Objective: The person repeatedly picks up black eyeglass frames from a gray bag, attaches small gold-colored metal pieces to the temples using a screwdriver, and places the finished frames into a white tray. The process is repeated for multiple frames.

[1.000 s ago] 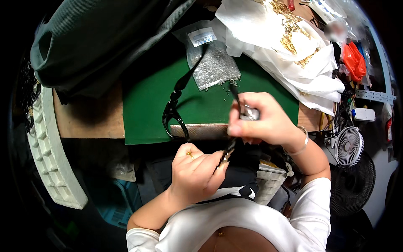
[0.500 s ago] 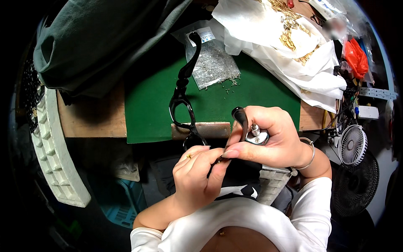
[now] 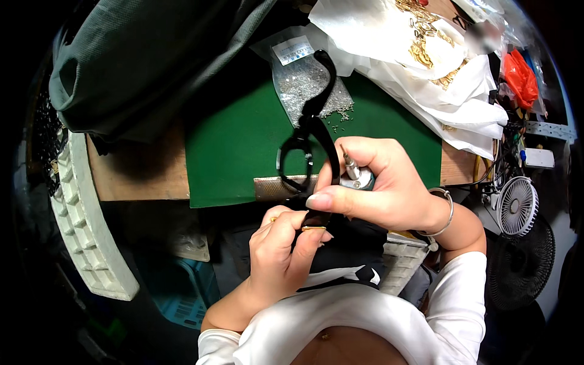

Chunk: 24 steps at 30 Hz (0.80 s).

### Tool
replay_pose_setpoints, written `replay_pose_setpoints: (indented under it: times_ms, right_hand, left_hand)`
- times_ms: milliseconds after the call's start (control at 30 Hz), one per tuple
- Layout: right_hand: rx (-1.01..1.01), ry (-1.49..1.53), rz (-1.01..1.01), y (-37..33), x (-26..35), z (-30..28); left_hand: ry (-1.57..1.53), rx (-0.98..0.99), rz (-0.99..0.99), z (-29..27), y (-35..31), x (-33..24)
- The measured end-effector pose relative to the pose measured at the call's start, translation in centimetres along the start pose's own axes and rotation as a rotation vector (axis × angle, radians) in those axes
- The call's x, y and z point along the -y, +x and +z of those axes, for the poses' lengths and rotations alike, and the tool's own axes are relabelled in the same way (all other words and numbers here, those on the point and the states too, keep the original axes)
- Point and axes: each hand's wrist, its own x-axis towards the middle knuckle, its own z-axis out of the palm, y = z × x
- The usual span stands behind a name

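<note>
Between my hands is a black eyeglass frame (image 3: 310, 159), held upright with one temple reaching up over the green mat. My left hand (image 3: 277, 246) is closed round its lower end, where a gold-coloured strip (image 3: 314, 228) shows by the thumb. My right hand (image 3: 395, 188) is closed on a small screwdriver (image 3: 359, 179) with a round metal head, its thin metal tip pointing up and away from the frame. The right thumb and forefinger also pinch the frame's nearer temple. The lower lens rim is mostly hidden behind the fingers.
A clear bag (image 3: 291, 76) of tiny metal screws lies on the green mat (image 3: 231, 152), some spilled beside it. Gold-coloured parts (image 3: 423, 52) rest on white wrapping at the far right. A dark green cloth bag (image 3: 140, 67) stands left; a small white fan (image 3: 517, 205) is right.
The eyeglass frame has turned and shifted right, its near temple now crossing in front of the rim. My right thumb has moved left onto the temple; the gold strip has come into view.
</note>
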Motion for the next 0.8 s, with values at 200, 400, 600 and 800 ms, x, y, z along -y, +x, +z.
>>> replay_pose_setpoints:
  times_ms: [200,400,600,800]
  right_hand:
    - [-0.005,0.194,0.142,0.6,2.4,0.1]
    - [0.078,-0.047,-0.056,-1.5,1.2,0.3]
    - [0.107,-0.168,-0.099,-1.6,1.0,-0.1]
    - [0.085,0.122,0.117,-1.4,1.0,-0.3]
  left_hand:
    - [-0.183,0.087,-0.021,-2.1,0.9,-1.2]
    - [0.207,-0.015,0.259,-1.4,1.3,-1.2]
    - [0.225,0.004,0.347,-1.0,1.4,-1.0]
    - [0.298,0.056,0.333,-1.6,1.7,-1.1]
